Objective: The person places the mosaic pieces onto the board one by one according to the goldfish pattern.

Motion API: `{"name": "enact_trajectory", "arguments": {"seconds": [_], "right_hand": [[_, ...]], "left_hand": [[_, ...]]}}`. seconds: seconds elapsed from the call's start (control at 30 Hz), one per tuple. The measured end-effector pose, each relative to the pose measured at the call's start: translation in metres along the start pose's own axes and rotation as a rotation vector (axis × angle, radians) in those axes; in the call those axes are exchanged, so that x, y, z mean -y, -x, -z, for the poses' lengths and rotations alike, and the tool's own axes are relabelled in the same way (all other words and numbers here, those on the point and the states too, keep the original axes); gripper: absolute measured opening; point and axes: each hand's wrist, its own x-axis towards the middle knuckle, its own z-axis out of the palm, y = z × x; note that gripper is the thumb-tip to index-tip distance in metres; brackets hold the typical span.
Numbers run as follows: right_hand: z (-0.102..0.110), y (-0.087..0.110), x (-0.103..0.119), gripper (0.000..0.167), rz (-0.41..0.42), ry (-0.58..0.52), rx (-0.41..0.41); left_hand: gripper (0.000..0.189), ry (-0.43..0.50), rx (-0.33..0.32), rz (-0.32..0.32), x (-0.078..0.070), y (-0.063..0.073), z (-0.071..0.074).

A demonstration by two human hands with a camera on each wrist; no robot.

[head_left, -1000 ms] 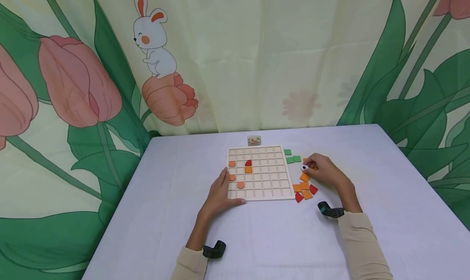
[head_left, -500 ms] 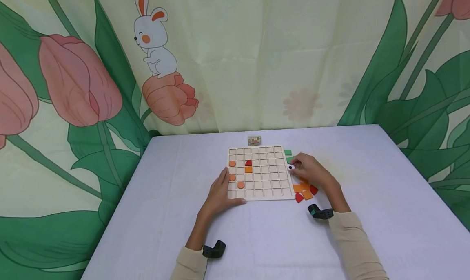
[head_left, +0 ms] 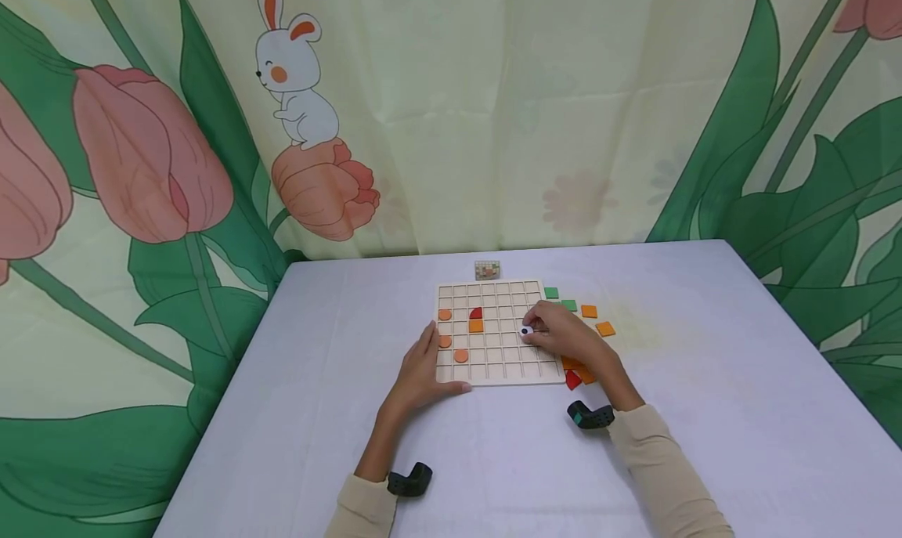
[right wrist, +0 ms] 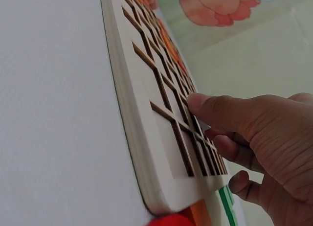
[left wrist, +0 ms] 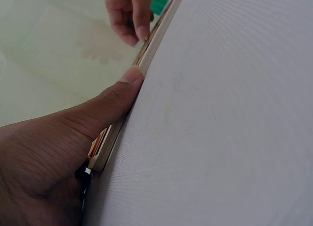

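A pale wooden grid board point(head_left: 521, 382) lies on the white-covered table. My left hand point(head_left: 418, 371) spans its near left corner, with fairly straight fingers along the left side and the thumb point(left wrist: 115, 101) against the front edge. Over the right part of the grid, my right hand point(head_left: 567, 334) pinches a small white disc with a black dot point(head_left: 526, 330) between thumb and fingers. In the right wrist view the thumb point(right wrist: 220, 111) hides most of that disc. Set in the grid are orange discs point(head_left: 461, 355), a red quarter-round piece point(head_left: 476, 312) and an orange square point(head_left: 476, 326).
Green squares point(head_left: 552, 293) lie off the board's right side, beside loose orange squares point(head_left: 605, 329). Closer to me are more orange tiles and a red piece point(head_left: 572, 380), partly under the right hand. A small patterned card point(head_left: 487, 270) lies behind the board.
My right hand has moved left from the loose tiles to over the grid, carrying the white disc. Orange squares it covered now show. My left hand and the board stay put.
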Motion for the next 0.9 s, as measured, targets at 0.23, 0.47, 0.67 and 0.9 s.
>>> {"name": "enact_trajectory", "arguments": {"seconds": [0.23,0.47,0.67,0.9], "right_hand": [[-0.011,-0.016,0.024,0.026,0.061,0.022,0.015],[-0.026,-0.030,0.045,0.025,0.091,0.041,0.042],[-0.037,-0.036,0.056,0.023,0.107,0.084,0.044],[-0.046,-0.038,0.060,0.023,0.127,0.123,0.036]], "left_hand": [[0.127,0.013,-0.001,0.000,-0.001,0.001,0.005],[0.127,0.005,0.012,0.009,0.000,0.001,0.006],[0.127,-0.004,0.018,0.002,0.001,0.001,0.004],[0.126,-0.004,0.022,-0.005,-0.001,0.002,0.004]]}}
